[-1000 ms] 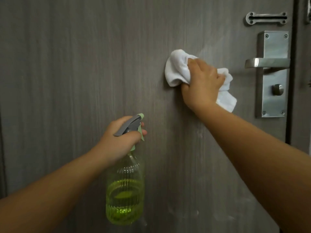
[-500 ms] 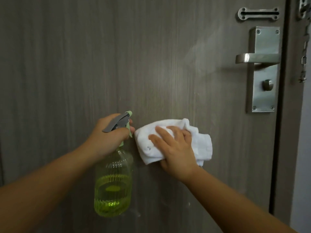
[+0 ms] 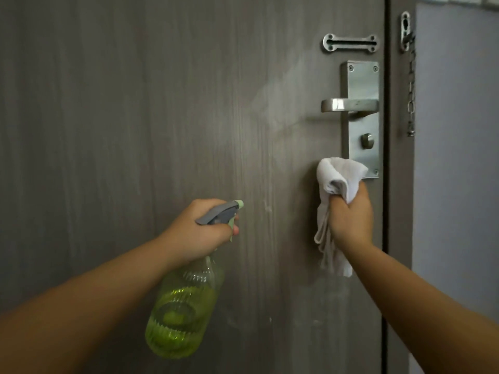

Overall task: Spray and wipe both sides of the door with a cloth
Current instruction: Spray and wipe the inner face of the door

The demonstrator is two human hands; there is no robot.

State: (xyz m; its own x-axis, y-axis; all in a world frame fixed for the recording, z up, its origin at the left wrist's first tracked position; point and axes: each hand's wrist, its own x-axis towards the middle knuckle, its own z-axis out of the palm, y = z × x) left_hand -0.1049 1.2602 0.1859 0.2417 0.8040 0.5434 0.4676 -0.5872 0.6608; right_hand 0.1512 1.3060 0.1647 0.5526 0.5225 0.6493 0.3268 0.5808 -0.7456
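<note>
Green spray bottle (image 3: 183, 306) upright, nozzle doorward

Right hand (image 3: 351, 214) grips white cloth (image 3: 337, 179) against the door (image 3: 135, 103) below the handle plate (image 3: 361, 125); left hand (image 3: 197, 233) holds spray bottle (image 3: 183, 306).

a dark door frame (image 3: 399, 184) runs vertically at the right. a metal chain plate (image 3: 405, 31) is fixed near its top, with a chain (image 3: 411, 90) hanging straight down from it. right of the frame is a plain pale wall (image 3: 459, 157). lighting is dim and even.
</note>
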